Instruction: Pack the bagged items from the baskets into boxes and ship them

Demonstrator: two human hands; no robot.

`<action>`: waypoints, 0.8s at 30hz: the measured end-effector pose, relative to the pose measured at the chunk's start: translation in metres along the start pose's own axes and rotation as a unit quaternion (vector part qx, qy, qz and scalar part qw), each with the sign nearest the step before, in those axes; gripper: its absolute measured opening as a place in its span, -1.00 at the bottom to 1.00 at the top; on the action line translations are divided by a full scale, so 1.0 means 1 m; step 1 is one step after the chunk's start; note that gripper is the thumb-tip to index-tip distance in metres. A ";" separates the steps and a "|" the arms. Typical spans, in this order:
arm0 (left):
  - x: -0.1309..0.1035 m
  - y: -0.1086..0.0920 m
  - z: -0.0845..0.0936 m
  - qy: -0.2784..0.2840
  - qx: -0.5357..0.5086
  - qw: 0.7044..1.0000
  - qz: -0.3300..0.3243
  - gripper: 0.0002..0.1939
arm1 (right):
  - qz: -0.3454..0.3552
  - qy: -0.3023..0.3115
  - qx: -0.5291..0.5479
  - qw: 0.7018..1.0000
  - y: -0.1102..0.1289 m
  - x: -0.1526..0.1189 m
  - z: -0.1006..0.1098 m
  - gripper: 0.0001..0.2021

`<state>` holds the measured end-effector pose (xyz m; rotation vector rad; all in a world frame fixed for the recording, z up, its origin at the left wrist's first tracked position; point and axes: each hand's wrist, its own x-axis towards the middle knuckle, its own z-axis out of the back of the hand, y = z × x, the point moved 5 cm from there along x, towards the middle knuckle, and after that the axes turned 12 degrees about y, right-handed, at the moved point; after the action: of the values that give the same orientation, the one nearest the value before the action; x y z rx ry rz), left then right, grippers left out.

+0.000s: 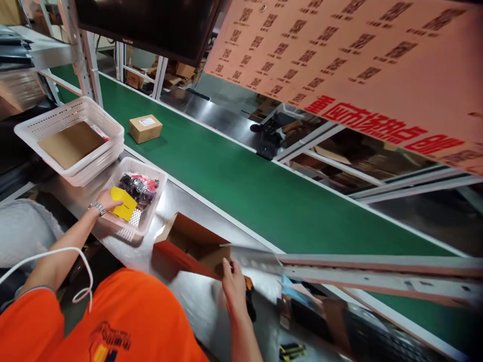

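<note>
Green conveyor belt (226, 161) runs across my feed, steel bench (175, 197) on the near side. On the bench: open carton (196, 232), mouth up, bare inside as far as I can see. White basket (155, 202) just left of it, with bagged items (140, 188). Yellow box (124, 208) is at the basket's near side; left hand (108, 200) pinches its edge, thumb on top. Right hand (234, 282) is at the carton's right end; can't tell if it's gripping or just resting. I read the step as picking up the yellow box. Next move calls for clearing the basket rim, carton kept steady.
</note>
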<state>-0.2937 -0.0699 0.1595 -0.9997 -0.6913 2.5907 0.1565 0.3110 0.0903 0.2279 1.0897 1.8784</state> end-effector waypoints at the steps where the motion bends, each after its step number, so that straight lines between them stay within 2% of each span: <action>1: -0.010 -0.005 0.010 -0.029 0.017 0.999 -0.004 -0.46 | 0.005 0.014 0.005 1.000 0.000 0.002 0.002 -0.14; 3: -0.033 -0.017 0.028 -0.087 0.051 0.995 -0.011 -0.30 | 0.011 0.020 0.004 1.000 0.006 0.006 0.008 -0.02; 5: -0.061 -0.036 0.039 -0.126 0.067 0.989 -0.042 -0.21 | 0.044 -0.007 -0.015 0.999 0.026 0.007 0.018 0.03; 7: -0.088 -0.062 0.036 -0.139 0.045 0.981 -0.124 -0.17 | 0.111 -0.023 -0.027 0.993 0.061 0.001 0.028 0.01; 8: -0.101 -0.078 0.028 -0.131 0.023 0.974 -0.185 -0.16 | 0.160 -0.023 -0.036 0.986 0.085 -0.005 0.032 -0.01; 10: -0.123 -0.113 -0.002 -0.085 -0.027 0.943 -0.320 -0.14 | 0.283 -0.007 -0.091 0.955 0.137 -0.025 0.037 -0.02; 12: -0.139 -0.147 -0.046 0.004 -0.062 0.898 -0.435 -0.13 | 0.400 0.022 -0.179 0.899 0.183 -0.049 0.038 0.03; 13: -0.144 -0.162 -0.070 0.055 -0.071 0.873 -0.479 -0.13 | 0.445 0.052 -0.221 0.867 0.198 -0.060 0.036 0.04; 15: -0.147 -0.183 -0.116 0.131 -0.072 0.821 -0.551 -0.13 | 0.485 0.125 -0.280 0.819 0.209 -0.071 0.031 0.01; 16: -0.144 -0.188 -0.134 0.142 -0.065 0.801 -0.578 -0.10 | 0.483 0.158 -0.295 0.809 0.205 -0.072 0.030 -0.02; 17: -0.137 -0.189 -0.147 0.134 -0.055 0.791 -0.595 -0.03 | 0.468 0.175 -0.299 0.813 0.198 -0.069 0.030 -0.06; 18: -0.127 -0.184 -0.157 0.112 -0.045 0.794 -0.596 0.06 | 0.444 0.176 -0.295 0.828 0.187 -0.062 0.031 -0.10; 20: -0.099 -0.163 -0.162 0.054 -0.036 0.832 -0.551 0.14 | 0.386 0.151 -0.278 0.867 0.163 -0.044 0.033 -0.19; 22: -0.065 -0.128 -0.154 0.001 -0.041 0.888 -0.458 -0.02 | 0.341 0.144 -0.274 0.888 0.143 -0.025 0.027 -0.21; 24: -0.034 -0.089 -0.138 -0.039 -0.037 0.934 -0.353 -0.21 | 0.312 0.179 -0.290 0.887 0.134 -0.010 0.009 -0.18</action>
<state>-0.1673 0.0376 0.1360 -0.5234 -0.9606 1.9832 0.0841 0.2840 0.2005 -0.1469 0.6586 2.8250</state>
